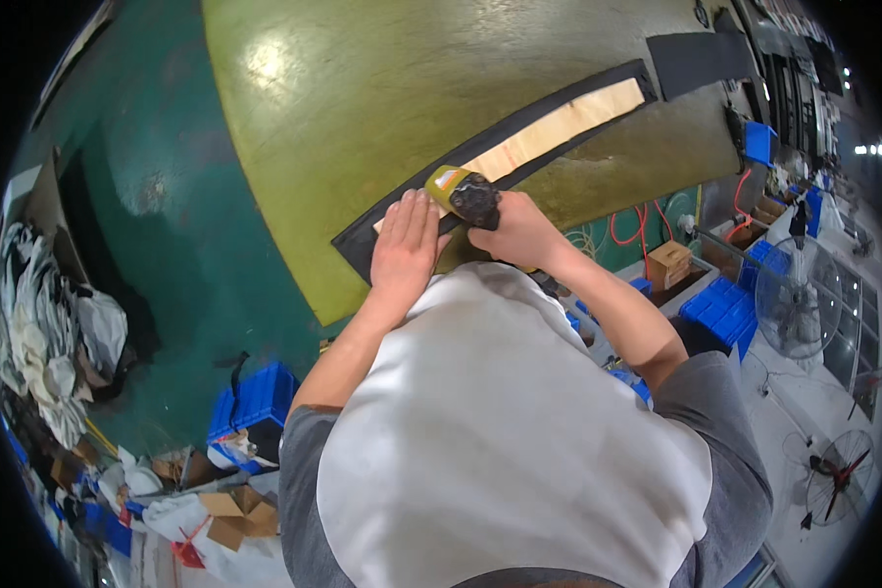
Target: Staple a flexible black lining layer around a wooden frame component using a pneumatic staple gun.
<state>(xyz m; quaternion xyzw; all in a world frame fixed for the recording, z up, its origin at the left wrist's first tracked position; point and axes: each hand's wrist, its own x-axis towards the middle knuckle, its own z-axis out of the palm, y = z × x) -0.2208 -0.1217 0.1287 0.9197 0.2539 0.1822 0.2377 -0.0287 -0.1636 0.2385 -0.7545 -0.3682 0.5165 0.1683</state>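
Observation:
A long pale wooden strip lies on a wider band of black material, running diagonally across the yellow-green tabletop. My left hand rests flat near the strip's near-left end, fingers stretched out together over wood and black material. In my right hand is a yellow-and-black handheld power tool, shaped like a drill or staple gun. It sits over the strip just right of my left fingertips. Its working tip is hidden, so I cannot tell whether it touches the wood.
A flat black piece lies at the table's far right. Blue crates, a cardboard box, red hoses and fans stand to the right. On the green floor at left are piled fabric and another blue crate.

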